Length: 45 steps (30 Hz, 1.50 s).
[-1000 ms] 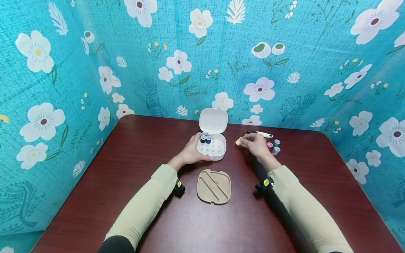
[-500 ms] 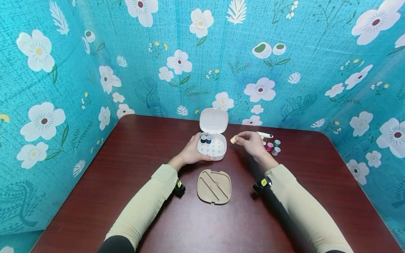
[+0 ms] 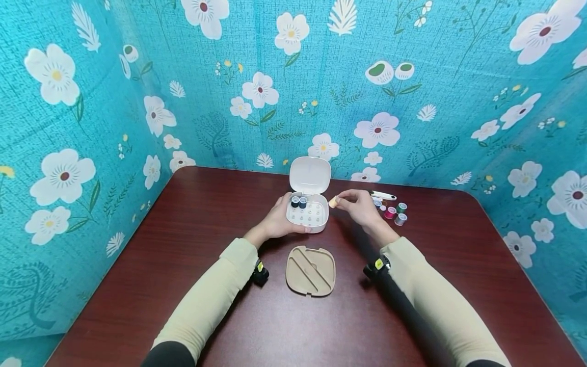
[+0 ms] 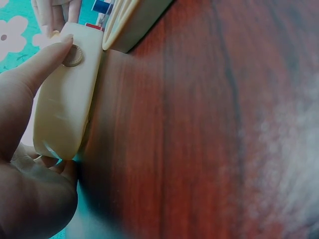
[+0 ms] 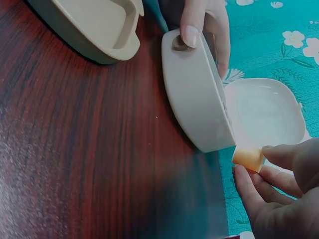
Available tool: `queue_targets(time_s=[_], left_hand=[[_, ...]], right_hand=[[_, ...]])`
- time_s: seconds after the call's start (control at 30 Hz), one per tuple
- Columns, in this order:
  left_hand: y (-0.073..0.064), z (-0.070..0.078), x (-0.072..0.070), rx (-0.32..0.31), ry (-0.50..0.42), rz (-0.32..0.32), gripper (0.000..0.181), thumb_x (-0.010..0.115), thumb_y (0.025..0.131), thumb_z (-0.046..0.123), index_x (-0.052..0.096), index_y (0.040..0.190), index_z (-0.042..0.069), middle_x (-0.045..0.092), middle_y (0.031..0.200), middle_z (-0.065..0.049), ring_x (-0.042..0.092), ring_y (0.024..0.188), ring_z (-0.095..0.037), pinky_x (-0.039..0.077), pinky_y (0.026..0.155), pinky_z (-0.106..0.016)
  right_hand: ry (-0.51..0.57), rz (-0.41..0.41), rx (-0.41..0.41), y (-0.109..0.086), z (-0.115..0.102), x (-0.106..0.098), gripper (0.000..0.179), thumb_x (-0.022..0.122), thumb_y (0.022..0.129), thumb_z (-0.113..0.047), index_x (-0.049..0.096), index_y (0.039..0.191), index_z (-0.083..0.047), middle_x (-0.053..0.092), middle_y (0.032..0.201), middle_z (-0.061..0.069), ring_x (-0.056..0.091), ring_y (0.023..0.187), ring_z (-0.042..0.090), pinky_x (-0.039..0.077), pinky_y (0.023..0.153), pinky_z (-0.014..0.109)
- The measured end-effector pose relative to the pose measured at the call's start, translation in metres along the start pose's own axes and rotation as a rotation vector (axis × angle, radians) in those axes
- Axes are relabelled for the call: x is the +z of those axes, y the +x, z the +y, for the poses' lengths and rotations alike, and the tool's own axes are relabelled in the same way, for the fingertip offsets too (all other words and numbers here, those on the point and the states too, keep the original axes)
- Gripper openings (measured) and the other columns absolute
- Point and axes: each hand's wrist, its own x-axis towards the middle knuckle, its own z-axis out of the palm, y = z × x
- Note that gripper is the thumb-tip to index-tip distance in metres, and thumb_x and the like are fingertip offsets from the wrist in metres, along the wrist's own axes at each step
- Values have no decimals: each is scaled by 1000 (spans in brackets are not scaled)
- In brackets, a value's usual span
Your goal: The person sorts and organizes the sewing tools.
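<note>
My left hand (image 3: 274, 220) grips the left side of a white sewing box (image 3: 316, 229), its thumb along the front. In the left wrist view, that thumb presses beside a round clasp (image 4: 73, 56) on the box wall. The box's lid (image 3: 310, 174) stands raised at the back. Two dark thread spools, one black (image 3: 295, 203) and one navy (image 3: 303, 203), stand in its back left corner among rows of small pegs. My right hand (image 3: 364, 209) pinches a pale orange thread spool (image 5: 247, 158) between thumb and fingertips, tilted, close by the box's right rim.
A beige tray insert (image 3: 310, 285) with slanted ridges lies in front of the box. Right of my right hand lie several more spools, among them pink (image 3: 390, 212), green (image 3: 401, 207) and silver-grey (image 3: 401, 219). A white-handled tool (image 3: 384, 195) lies behind them.
My right hand has carried the orange spool leftward from near the loose spools to the box's right rim. My left hand and the box have stayed put.
</note>
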Motion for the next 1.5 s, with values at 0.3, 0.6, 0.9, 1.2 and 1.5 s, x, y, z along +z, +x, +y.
queue_targets(time_s=[0.3,0.6,0.9,1.2,1.5], left_hand=[[0,0,-1,-2,-10,0,116,97,67,37,28,157,12,40,147,-14,43,133,-28,36,113,-44],[-1,-1,-1,6,-22,0,117,97,66,37,28,156,11,42,145,-14,43,132,-29,37,112,-45],[-1,-4,2,19,-45,5,117,98,65,36,29,156,10,42,145,-13,43,132,-28,37,112,-46],[0,-5,2,20,-52,2,118,98,65,36,28,157,9,42,145,-13,43,132,-28,37,112,-46],[0,-3,1,11,-39,-3,120,98,66,36,26,158,9,41,147,-14,44,132,-28,37,113,-45]], right_hand=[[-66,0,7,0,-5,6,26,63,103,-12,67,118,10,67,116,27,69,110,42,54,97,45],[-88,12,-26,4,-6,10,25,64,102,-11,69,117,7,69,114,25,69,105,38,53,97,50],[-123,-16,-71,8,-11,14,22,67,100,-15,72,114,2,72,113,18,70,101,26,54,92,41],[-244,-19,-137,11,-18,18,18,71,98,-15,75,111,-3,75,107,12,67,98,26,52,83,38],[-338,-28,-200,15,-21,23,14,71,98,-14,76,106,-4,76,104,10,70,97,25,54,81,39]])
